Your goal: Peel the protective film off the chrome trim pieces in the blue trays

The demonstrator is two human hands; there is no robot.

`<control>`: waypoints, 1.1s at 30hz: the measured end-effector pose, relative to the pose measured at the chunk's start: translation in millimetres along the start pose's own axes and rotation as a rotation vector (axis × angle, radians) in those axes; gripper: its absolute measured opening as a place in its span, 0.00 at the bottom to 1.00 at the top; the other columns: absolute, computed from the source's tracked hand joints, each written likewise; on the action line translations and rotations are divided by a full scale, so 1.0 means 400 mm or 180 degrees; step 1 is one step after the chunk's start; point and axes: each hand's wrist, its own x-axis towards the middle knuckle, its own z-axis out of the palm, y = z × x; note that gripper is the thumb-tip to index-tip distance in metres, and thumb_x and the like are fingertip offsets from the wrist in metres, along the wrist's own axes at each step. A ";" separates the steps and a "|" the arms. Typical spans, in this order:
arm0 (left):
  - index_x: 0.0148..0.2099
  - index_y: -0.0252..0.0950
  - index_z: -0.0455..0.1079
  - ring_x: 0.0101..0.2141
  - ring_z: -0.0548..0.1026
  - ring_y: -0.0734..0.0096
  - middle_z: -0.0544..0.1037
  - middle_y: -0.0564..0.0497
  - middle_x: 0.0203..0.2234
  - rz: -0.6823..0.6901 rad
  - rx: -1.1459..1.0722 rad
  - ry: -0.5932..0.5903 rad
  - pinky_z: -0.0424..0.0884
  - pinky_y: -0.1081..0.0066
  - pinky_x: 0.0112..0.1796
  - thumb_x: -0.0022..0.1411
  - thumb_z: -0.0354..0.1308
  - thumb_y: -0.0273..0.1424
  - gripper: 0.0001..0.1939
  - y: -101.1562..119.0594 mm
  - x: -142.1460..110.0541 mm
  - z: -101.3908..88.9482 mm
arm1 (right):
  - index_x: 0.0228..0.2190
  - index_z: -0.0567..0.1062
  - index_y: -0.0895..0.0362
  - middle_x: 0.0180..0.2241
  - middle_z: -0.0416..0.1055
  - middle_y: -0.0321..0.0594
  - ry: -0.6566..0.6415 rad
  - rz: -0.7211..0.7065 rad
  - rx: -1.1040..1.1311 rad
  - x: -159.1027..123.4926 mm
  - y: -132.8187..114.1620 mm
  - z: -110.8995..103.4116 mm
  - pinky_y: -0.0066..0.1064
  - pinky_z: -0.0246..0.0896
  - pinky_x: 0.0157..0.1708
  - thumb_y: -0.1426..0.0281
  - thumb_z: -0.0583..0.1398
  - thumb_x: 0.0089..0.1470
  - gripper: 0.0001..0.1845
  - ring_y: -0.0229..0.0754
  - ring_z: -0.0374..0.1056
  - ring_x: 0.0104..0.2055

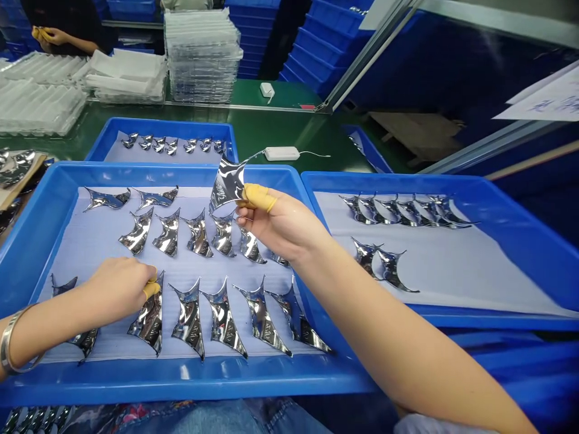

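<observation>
My right hand (275, 220), with yellow covers on its fingertips, holds up a shiny chrome-like curved piece (227, 184) with pointed corners, above the far part of the near blue tray (190, 377). Lower left, my left hand (120, 286) pinches the upper edge of a similar chrome-like piece (149, 322) that rests on the tray's white liner; a yellow cover shows on a finger. Several more such pieces lie in rows around both hands, among them one chrome-like piece (187, 319) just right of my left hand. My left forearm partly hides pieces at the left.
On the right, another blue tray (534, 241) holds overlapping chrome-like pieces. Behind stands a blue tray (163, 128) with small shiny parts. A white device (281, 154) with a cord lies on the green table (271, 129). Stacked clear plastic trays (203, 57) and a person's hands (47, 36) are farther back.
</observation>
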 end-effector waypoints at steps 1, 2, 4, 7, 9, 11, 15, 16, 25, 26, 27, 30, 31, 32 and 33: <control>0.30 0.39 0.76 0.20 0.73 0.59 0.74 0.47 0.16 -0.0070 0.0039 -0.0077 0.66 0.64 0.26 0.63 0.50 0.34 0.15 0.010 0.001 0.001 | 0.25 0.73 0.58 0.24 0.66 0.33 0.0008 0.0010 0.0025 0.000 0.000 0.000 0.25 0.59 0.26 0.73 0.70 0.47 0.10 0.33 0.61 0.25; 0.31 0.39 0.76 0.21 0.73 0.59 0.74 0.46 0.16 -0.0142 0.0080 -0.0154 0.66 0.64 0.26 0.63 0.50 0.34 0.15 0.020 0.003 0.001 | 0.25 0.73 0.58 0.24 0.66 0.33 0.0018 0.0010 0.0055 0.000 0.000 0.001 0.25 0.59 0.25 0.73 0.70 0.47 0.10 0.33 0.61 0.25; 0.32 0.38 0.77 0.22 0.75 0.56 0.76 0.45 0.18 -0.0266 0.0136 -0.0305 0.65 0.64 0.25 0.63 0.50 0.35 0.15 0.034 0.005 -0.005 | 0.25 0.73 0.59 0.23 0.67 0.33 0.0033 0.0018 0.0104 -0.001 0.000 0.002 0.24 0.59 0.25 0.74 0.69 0.48 0.09 0.32 0.61 0.25; 0.40 0.37 0.78 0.26 0.77 0.51 0.80 0.43 0.23 -0.0444 0.0159 -0.0449 0.62 0.64 0.24 0.64 0.50 0.39 0.17 0.026 -0.003 -0.031 | 0.25 0.74 0.60 0.22 0.67 0.33 0.0058 0.0025 0.0113 -0.003 -0.002 0.005 0.23 0.59 0.25 0.75 0.68 0.50 0.07 0.32 0.61 0.25; 0.48 0.37 0.76 0.29 0.78 0.49 0.81 0.42 0.27 -0.0623 0.0181 -0.0451 0.62 0.63 0.25 0.64 0.49 0.42 0.20 -0.003 -0.022 -0.058 | 0.24 0.74 0.59 0.22 0.66 0.34 0.0085 0.0035 0.0092 -0.004 -0.004 0.007 0.23 0.60 0.25 0.76 0.67 0.50 0.07 0.32 0.61 0.24; 0.53 0.37 0.73 0.31 0.78 0.47 0.81 0.42 0.29 -0.0839 0.0254 -0.0432 0.63 0.61 0.27 0.64 0.49 0.42 0.22 -0.045 -0.051 -0.083 | 0.24 0.74 0.59 0.22 0.66 0.34 0.0111 0.0032 0.0072 -0.004 -0.007 0.008 0.23 0.60 0.25 0.76 0.67 0.50 0.07 0.32 0.61 0.24; 0.49 0.37 0.76 0.34 0.78 0.44 0.82 0.40 0.32 -0.1080 0.0402 -0.0595 0.64 0.60 0.29 0.61 0.52 0.35 0.18 -0.121 -0.111 -0.084 | 0.23 0.75 0.59 0.22 0.65 0.34 0.0153 0.0033 0.0077 0.000 -0.009 0.008 0.22 0.59 0.24 0.77 0.67 0.49 0.07 0.32 0.60 0.24; 0.47 0.39 0.76 0.35 0.79 0.44 0.82 0.40 0.32 -0.1083 0.0414 -0.0656 0.64 0.60 0.29 0.60 0.53 0.34 0.16 -0.133 -0.121 -0.074 | 0.23 0.75 0.59 0.22 0.65 0.34 0.0168 0.0043 0.0080 0.001 -0.009 0.008 0.22 0.59 0.24 0.77 0.67 0.49 0.07 0.32 0.60 0.24; 0.36 0.39 0.74 0.31 0.79 0.48 0.82 0.42 0.29 -0.0934 0.0648 -0.0728 0.58 0.64 0.25 0.60 0.46 0.22 0.15 -0.106 -0.123 -0.044 | 0.22 0.74 0.59 0.21 0.64 0.33 0.0299 0.0112 0.0023 0.002 -0.003 0.021 0.22 0.59 0.23 0.77 0.66 0.48 0.08 0.32 0.59 0.24; 0.37 0.39 0.74 0.30 0.79 0.49 0.82 0.43 0.29 -0.0882 0.0656 -0.0731 0.57 0.64 0.24 0.59 0.46 0.22 0.16 -0.095 -0.116 -0.050 | 0.22 0.74 0.59 0.21 0.64 0.33 0.0301 0.0116 0.0013 0.002 -0.002 0.021 0.22 0.59 0.23 0.77 0.67 0.47 0.08 0.32 0.59 0.24; 0.37 0.39 0.74 0.30 0.79 0.49 0.82 0.43 0.29 -0.0826 0.0664 -0.0736 0.56 0.65 0.24 0.59 0.45 0.21 0.16 -0.083 -0.107 -0.056 | 0.22 0.74 0.59 0.22 0.64 0.33 0.0298 0.0112 -0.0006 0.002 -0.001 0.019 0.22 0.59 0.24 0.76 0.67 0.47 0.08 0.32 0.59 0.24; 0.37 0.37 0.75 0.30 0.78 0.52 0.81 0.43 0.28 -0.0671 0.0706 -0.0749 0.58 0.65 0.24 0.60 0.46 0.20 0.15 -0.051 -0.077 -0.061 | 0.23 0.74 0.58 0.22 0.64 0.33 0.0256 0.0087 -0.0068 0.001 -0.001 0.015 0.23 0.60 0.25 0.75 0.69 0.45 0.08 0.32 0.59 0.25; 0.37 0.36 0.75 0.29 0.78 0.53 0.81 0.43 0.28 -0.0630 0.0726 -0.0759 0.59 0.66 0.24 0.60 0.47 0.20 0.15 -0.043 -0.068 -0.060 | 0.23 0.74 0.58 0.23 0.64 0.33 0.0252 0.0077 -0.0074 0.001 -0.001 0.013 0.23 0.60 0.25 0.75 0.69 0.45 0.08 0.33 0.59 0.25; 0.37 0.35 0.74 0.29 0.77 0.56 0.80 0.45 0.28 -0.0598 0.0744 -0.0776 0.61 0.66 0.25 0.60 0.48 0.19 0.14 -0.036 -0.060 -0.057 | 0.23 0.74 0.58 0.23 0.64 0.33 0.0252 0.0076 -0.0076 0.001 -0.001 0.012 0.23 0.60 0.25 0.75 0.69 0.45 0.08 0.33 0.59 0.25; 0.38 0.34 0.74 0.29 0.77 0.58 0.80 0.46 0.27 -0.0578 0.0761 -0.0800 0.62 0.66 0.26 0.60 0.49 0.19 0.13 -0.030 -0.054 -0.054 | 0.23 0.74 0.58 0.23 0.64 0.33 0.0252 0.0075 -0.0073 0.001 -0.001 0.012 0.23 0.60 0.24 0.75 0.69 0.44 0.09 0.33 0.59 0.25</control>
